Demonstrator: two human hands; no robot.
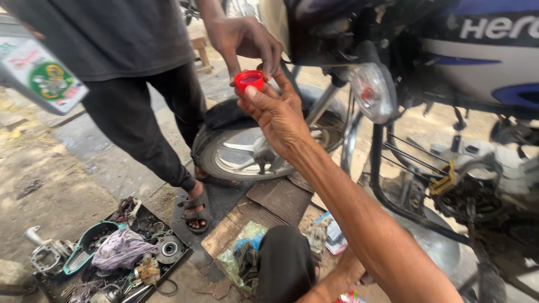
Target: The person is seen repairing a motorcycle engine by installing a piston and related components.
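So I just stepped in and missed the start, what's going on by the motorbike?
The camera wearer's right hand is raised with a small red cap at its fingertips. A standing person's hand pinches the same cap from above, so both are on it. The wearer's left hand rests low near the knee, with no clear grip visible. Behind is a motorcycle, and a tray of parts lies on the ground.

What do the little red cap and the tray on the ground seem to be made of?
The red cap, pinched by the person's right hand and another person's hand, looks like moulded plastic: an even, glossy red with a thin rim. The tray holding engine parts appears to be dark sheet metal, dull and grimy, though dirt hides its surface.
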